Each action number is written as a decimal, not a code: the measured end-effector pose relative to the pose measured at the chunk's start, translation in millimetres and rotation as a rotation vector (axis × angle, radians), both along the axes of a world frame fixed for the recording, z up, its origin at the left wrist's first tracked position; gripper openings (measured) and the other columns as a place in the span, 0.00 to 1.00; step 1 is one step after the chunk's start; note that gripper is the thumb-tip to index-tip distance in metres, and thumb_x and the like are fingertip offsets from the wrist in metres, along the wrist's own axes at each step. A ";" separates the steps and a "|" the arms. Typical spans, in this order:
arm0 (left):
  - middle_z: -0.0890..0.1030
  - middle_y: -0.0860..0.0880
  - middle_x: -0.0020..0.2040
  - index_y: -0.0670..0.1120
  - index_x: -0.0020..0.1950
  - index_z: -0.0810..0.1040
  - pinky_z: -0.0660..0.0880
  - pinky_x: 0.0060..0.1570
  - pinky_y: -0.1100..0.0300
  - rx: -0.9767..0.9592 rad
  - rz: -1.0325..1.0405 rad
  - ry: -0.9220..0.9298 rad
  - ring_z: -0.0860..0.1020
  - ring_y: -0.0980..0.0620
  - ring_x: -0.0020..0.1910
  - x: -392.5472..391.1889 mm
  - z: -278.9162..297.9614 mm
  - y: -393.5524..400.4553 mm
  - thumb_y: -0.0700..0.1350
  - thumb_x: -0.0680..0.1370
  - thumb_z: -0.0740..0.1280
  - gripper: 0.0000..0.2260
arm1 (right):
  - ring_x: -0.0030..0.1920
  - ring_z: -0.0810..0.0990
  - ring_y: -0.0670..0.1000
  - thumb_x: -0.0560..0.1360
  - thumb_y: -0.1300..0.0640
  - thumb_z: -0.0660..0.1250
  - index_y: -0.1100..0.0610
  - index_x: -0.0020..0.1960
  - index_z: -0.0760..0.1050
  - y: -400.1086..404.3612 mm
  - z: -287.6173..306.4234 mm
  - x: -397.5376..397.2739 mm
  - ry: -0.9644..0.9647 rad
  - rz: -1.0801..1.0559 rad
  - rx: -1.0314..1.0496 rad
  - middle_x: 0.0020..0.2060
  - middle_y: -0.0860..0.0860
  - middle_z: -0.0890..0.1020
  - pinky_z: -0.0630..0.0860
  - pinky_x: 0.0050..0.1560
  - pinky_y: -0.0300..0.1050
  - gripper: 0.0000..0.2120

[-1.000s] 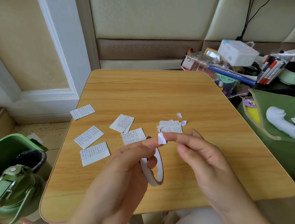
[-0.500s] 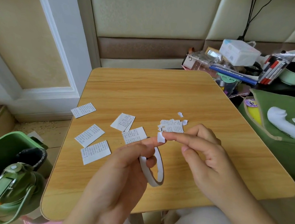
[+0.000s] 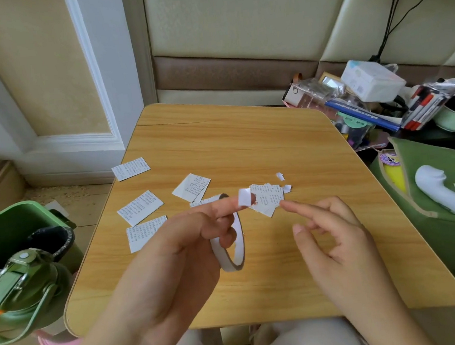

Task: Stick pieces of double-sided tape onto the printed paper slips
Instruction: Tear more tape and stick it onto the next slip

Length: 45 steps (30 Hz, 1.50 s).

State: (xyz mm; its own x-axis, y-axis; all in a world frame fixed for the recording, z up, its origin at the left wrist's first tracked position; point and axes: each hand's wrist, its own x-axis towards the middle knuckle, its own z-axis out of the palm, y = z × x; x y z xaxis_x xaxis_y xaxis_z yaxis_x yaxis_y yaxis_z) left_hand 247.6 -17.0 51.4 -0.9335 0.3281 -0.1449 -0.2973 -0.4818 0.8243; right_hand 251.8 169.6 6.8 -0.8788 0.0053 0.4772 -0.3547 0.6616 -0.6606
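Tape piece torn free, waiting to go on a slip.

Your left hand (image 3: 178, 248) grips the roll (image 3: 231, 243), a torn piece (image 3: 244, 197) stuck on its fingertip; your right hand (image 3: 333, 234) hangs beside it, fingers loose, holding nothing. Beyond lie the slips (image 3: 266, 200) on the table (image 3: 245, 132). Next, I judge, carry the piece to a slip and press it flat.

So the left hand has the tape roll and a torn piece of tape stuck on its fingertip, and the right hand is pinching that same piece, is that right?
Not quite. The left hand does hold the tape roll with the torn piece of tape on its fingertip, but the right hand is not pinching the piece. In the head view it is apart from the piece, fingers loose, holding nothing.
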 end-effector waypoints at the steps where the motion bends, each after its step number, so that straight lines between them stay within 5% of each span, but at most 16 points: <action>1: 0.63 0.48 0.32 0.37 0.42 0.84 0.60 0.35 0.61 -0.004 -0.026 0.033 0.64 0.54 0.28 2.0 2.2 0.0 0.34 0.54 0.57 0.22 | 0.45 0.74 0.41 0.73 0.49 0.61 0.40 0.54 0.78 -2.5 4.7 1.3 0.026 0.003 0.009 0.41 0.38 0.71 0.68 0.50 0.33 0.13; 6: 0.69 0.49 0.32 0.40 0.44 0.85 0.64 0.39 0.65 -0.065 -0.011 0.075 0.67 0.57 0.31 2.2 -3.3 2.5 0.42 0.48 0.65 0.26 | 0.45 0.73 0.37 0.73 0.52 0.66 0.51 0.51 0.81 -11.8 31.3 5.1 0.201 0.046 0.074 0.43 0.41 0.72 0.66 0.50 0.25 0.09; 12: 0.70 0.53 0.32 0.47 0.46 0.86 0.63 0.43 0.61 -0.192 -0.051 0.141 0.69 0.60 0.33 6.2 -7.9 0.3 0.46 0.51 0.65 0.25 | 0.46 0.76 0.49 0.72 0.50 0.68 0.53 0.50 0.83 -15.5 38.9 0.4 0.264 0.095 0.206 0.43 0.48 0.73 0.70 0.50 0.38 0.10; 19: 0.73 0.55 0.33 0.52 0.49 0.85 0.62 0.54 0.57 -0.291 -0.038 0.150 0.70 0.60 0.37 11.5 -5.0 -3.0 0.50 0.54 0.65 0.25 | 0.45 0.73 0.48 0.72 0.51 0.68 0.51 0.46 0.83 -16.1 37.6 -4.3 0.293 0.106 0.254 0.42 0.47 0.72 0.71 0.48 0.44 0.07; 27: 0.75 0.58 0.33 0.42 0.54 0.81 0.69 0.44 0.59 -0.407 0.019 0.212 0.73 0.61 0.35 10.9 -13.6 -5.0 0.55 0.57 0.66 0.30 | 0.46 0.75 0.46 0.73 0.52 0.67 0.50 0.45 0.83 -15.2 37.7 -5.0 0.241 0.121 0.178 0.41 0.46 0.73 0.69 0.50 0.37 0.07; 39: 0.75 0.58 0.33 0.43 0.55 0.80 0.70 0.38 0.65 -0.426 0.046 0.241 0.72 0.62 0.34 11.6 -18.9 -5.5 0.54 0.57 0.67 0.29 | 0.47 0.77 0.47 0.75 0.50 0.64 0.47 0.46 0.82 -15.6 39.8 -1.3 0.070 0.173 0.017 0.41 0.44 0.74 0.68 0.49 0.30 0.08; 42: 0.72 0.58 0.34 0.50 0.52 0.83 0.68 0.38 0.67 -0.445 0.048 0.268 0.70 0.60 0.35 12.8 -12.6 -1.7 0.46 0.60 0.67 0.21 | 0.47 0.77 0.48 0.74 0.48 0.64 0.48 0.44 0.83 -16.9 41.8 1.6 0.037 0.144 -0.012 0.40 0.44 0.76 0.69 0.49 0.32 0.09; 45: 0.68 0.60 0.35 0.64 0.51 0.82 0.66 0.41 0.75 -0.577 0.109 0.401 0.69 0.61 0.37 17.0 -7.6 5.4 0.42 0.62 0.63 0.24 | 0.44 0.75 0.43 0.71 0.46 0.66 0.47 0.40 0.82 -21.9 40.9 3.8 0.046 0.071 -0.029 0.38 0.44 0.76 0.68 0.52 0.32 0.08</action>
